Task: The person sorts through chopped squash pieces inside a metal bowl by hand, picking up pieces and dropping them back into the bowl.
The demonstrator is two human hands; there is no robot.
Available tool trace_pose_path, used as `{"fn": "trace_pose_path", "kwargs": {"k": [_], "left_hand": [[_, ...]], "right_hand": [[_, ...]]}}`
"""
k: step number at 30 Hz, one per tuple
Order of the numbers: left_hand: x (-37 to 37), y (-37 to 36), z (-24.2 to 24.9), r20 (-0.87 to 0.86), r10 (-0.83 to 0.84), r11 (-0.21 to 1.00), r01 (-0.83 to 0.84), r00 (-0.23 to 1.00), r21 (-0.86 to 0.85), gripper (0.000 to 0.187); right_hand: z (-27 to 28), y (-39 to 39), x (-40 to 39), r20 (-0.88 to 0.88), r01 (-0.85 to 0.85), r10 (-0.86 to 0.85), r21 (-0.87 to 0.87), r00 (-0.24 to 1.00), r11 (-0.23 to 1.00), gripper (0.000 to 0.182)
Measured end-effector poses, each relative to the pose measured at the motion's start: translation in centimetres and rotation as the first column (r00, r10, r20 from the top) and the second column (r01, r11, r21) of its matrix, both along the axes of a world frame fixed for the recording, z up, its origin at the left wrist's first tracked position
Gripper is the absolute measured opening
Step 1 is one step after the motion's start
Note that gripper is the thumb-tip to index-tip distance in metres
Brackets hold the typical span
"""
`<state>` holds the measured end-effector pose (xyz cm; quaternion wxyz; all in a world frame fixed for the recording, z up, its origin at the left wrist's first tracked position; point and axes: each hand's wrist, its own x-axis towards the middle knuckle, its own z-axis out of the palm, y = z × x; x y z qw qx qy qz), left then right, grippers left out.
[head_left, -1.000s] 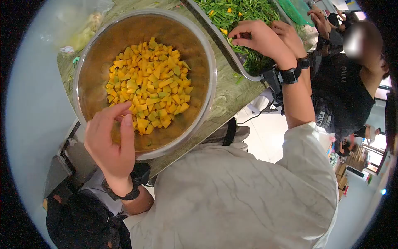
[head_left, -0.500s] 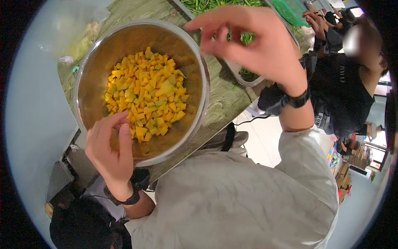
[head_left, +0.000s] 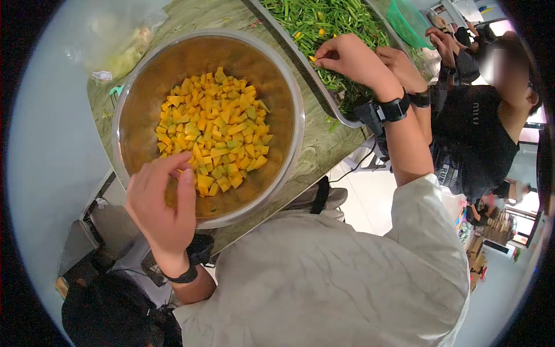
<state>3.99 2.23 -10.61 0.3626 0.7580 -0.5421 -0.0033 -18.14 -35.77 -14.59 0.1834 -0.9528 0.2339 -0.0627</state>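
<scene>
A large metal bowl (head_left: 296, 124) holds a heap of diced pumpkin (head_left: 217, 130), orange cubes with some greenish sides. My left hand (head_left: 165, 199) reaches over the bowl's near-left rim. Its fingers are loosely curved, thumb and index slightly apart beside the pumpkin, and I see nothing held between them. My right hand (head_left: 352, 63) is over a metal tray (head_left: 303, 66) of chopped green stems (head_left: 324, 23). Its thumb and index pinch at a small yellow pumpkin piece at the fingertips. A few other yellow bits lie among the greens.
A co-worker's hand (head_left: 404, 69) is right beside my right wrist. A green basket (head_left: 404, 26) stands beyond the tray. A clear plastic bag (head_left: 124, 49) lies at the table's left. A person in black (head_left: 474, 136) is at the right.
My right hand has moved from above the table between bowl and tray down to the greens, fingers now pinched. A co-worker's hand now shows behind it. My left hand stays by the pumpkin.
</scene>
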Motion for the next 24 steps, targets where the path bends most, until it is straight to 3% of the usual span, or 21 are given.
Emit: {"fn": "trace_pose_path", "kwargs": {"k": [3,6,9,11,12,15,16,19,20,24], "left_hand": [[0.0,0.0,0.0,0.013,0.004,1.000,-0.004,1.000,0.001,0.015],[0.0,0.1,0.0,0.031,0.012,1.000,-0.012,0.999,0.007,0.015],[-0.3,0.0,0.0,0.022,0.020,1.000,-0.020,1.000,0.010,0.014],[-0.3,-0.2,0.0,0.013,0.018,1.000,-0.019,1.000,0.004,0.014],[-0.3,-0.1,0.0,0.011,0.014,1.000,-0.014,1.000,0.001,0.014],[-0.1,0.1,-0.2,0.015,0.006,1.000,-0.006,1.000,-0.010,0.014],[0.0,0.2,-0.2,0.017,0.001,1.000,-0.001,1.000,-0.013,0.014],[-0.1,0.1,-0.1,0.006,0.005,1.000,-0.005,1.000,-0.027,0.015],[-0.1,0.1,-0.1,0.009,0.003,1.000,-0.003,1.000,-0.023,0.015],[0.0,0.1,-0.2,0.005,-0.017,1.000,0.017,1.000,-0.010,0.015]], "right_hand": [[2.1,1.0,-0.9,0.054,0.077,-0.075,-0.033,0.996,0.996,0.024],[6.5,4.4,-0.8,0.183,0.079,-0.085,0.040,0.979,0.996,0.024],[9.9,9.1,0.8,0.274,-0.056,0.015,0.143,0.962,0.988,0.023],[10.0,10.1,1.8,0.367,-0.238,0.192,0.083,0.910,0.968,0.023],[10.0,10.1,1.9,0.353,-0.193,0.144,0.106,0.924,0.975,0.022],[7.0,5.8,1.5,0.412,-0.020,0.052,-0.083,0.910,0.996,0.021],[6.7,4.8,0.8,0.200,0.079,-0.066,-0.057,0.978,0.995,0.023],[0.8,2.0,-1.0,0.227,-0.171,0.204,-0.159,0.952,0.972,0.029],[0.5,2.2,-1.6,0.082,-0.189,0.194,-0.069,0.978,0.980,0.037],[1.5,3.4,-3.8,0.033,-0.209,0.208,0.065,0.978,0.976,0.026]]}}
